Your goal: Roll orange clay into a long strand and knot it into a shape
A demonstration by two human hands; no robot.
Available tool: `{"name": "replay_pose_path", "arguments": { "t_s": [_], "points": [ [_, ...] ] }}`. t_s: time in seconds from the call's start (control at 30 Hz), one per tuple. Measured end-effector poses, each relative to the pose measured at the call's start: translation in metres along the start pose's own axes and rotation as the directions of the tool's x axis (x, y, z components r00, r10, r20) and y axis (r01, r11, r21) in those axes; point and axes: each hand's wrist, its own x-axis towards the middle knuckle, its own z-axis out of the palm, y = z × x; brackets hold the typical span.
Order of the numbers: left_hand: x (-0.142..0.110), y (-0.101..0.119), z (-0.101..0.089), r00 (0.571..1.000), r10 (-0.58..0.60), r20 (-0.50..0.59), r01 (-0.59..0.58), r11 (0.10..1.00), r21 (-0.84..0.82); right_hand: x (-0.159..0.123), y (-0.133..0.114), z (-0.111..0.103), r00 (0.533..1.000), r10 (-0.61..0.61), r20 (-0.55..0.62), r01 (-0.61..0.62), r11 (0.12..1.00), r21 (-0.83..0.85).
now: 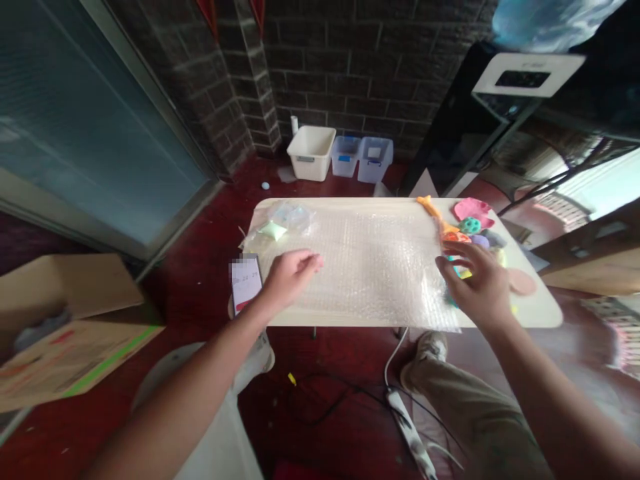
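Note:
A sheet of bubble wrap (370, 267) lies spread over a small cream table (540, 313). My left hand (290, 275) rests on the sheet's left part, fingers curled loosely, nothing visible in them. My right hand (475, 283) hovers over the sheet's right edge with fingers spread, close to a cluster of colourful toys (467, 230) in orange, pink, teal and purple. A pale green piece in clear plastic wrap (280, 227) sits at the table's far left. A phone (246, 283) lies at the left edge beside my left wrist.
Three plastic bins (340, 155) stand against the brick wall beyond the table. A cardboard box (65, 327) sits on the floor at left. A power strip and cables (407, 420) lie on the red floor near my leg. A black water dispenser (480, 120) stands at back right.

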Motion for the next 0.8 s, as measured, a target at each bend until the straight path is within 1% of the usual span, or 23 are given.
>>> {"name": "replay_pose_path", "arguments": {
  "t_s": [0.07, 0.13, 0.17, 0.23, 0.3, 0.37, 0.43, 0.5, 0.6, 0.7, 0.8],
  "points": [
    [0.021, -0.007, -0.035, 0.993, -0.008, -0.12, 0.021, 0.994, 0.111, -0.005, -0.02, 0.006, 0.999, 0.012, 0.039, -0.016, 0.996, 0.09],
    [0.044, -0.015, -0.07, 0.978, -0.03, -0.206, 0.075, 0.975, 0.211, -0.008, -0.035, 0.013, 0.998, 0.025, 0.06, -0.035, 0.986, 0.164],
    [0.054, -0.02, -0.085, 0.973, -0.046, -0.224, 0.103, 0.962, 0.252, -0.01, -0.041, 0.018, 0.997, 0.04, 0.067, -0.053, 0.979, 0.196],
    [0.071, -0.028, -0.108, 0.972, -0.093, -0.217, 0.162, 0.93, 0.328, -0.014, -0.047, 0.028, 0.994, 0.079, 0.081, -0.096, 0.965, 0.242],
    [0.082, -0.036, -0.121, 0.971, -0.162, -0.176, 0.22, 0.893, 0.393, -0.02, -0.047, 0.038, 0.989, 0.104, 0.107, -0.129, 0.955, 0.265],
    [0.087, -0.042, -0.125, 0.964, -0.235, -0.123, 0.266, 0.855, 0.445, -0.027, -0.042, 0.047, 0.985, 0.101, 0.137, -0.135, 0.954, 0.268],
    [0.089, -0.045, -0.124, 0.954, -0.289, -0.081, 0.291, 0.828, 0.479, -0.032, -0.036, 0.053, 0.983, 0.089, 0.16, -0.129, 0.957, 0.258],
    [0.089, -0.045, -0.121, 0.947, -0.318, -0.051, 0.3, 0.814, 0.497, -0.035, -0.031, 0.057, 0.98, 0.094, 0.173, -0.135, 0.96, 0.245],
    [0.085, -0.043, -0.113, 0.944, -0.329, -0.023, 0.294, 0.807, 0.513, -0.033, -0.027, 0.06, 0.976, 0.11, 0.185, -0.153, 0.959, 0.236],
    [0.08, -0.043, -0.108, 0.962, -0.273, -0.029, 0.249, 0.82, 0.515, -0.03, -0.027, 0.066, 0.974, 0.108, 0.202, -0.156, 0.958, 0.242],
    [0.077, -0.04, -0.113, 0.987, -0.149, -0.06, 0.159, 0.85, 0.502, -0.029, -0.03, 0.076, 0.968, 0.105, 0.226, -0.16, 0.956, 0.244]
  ]
}}
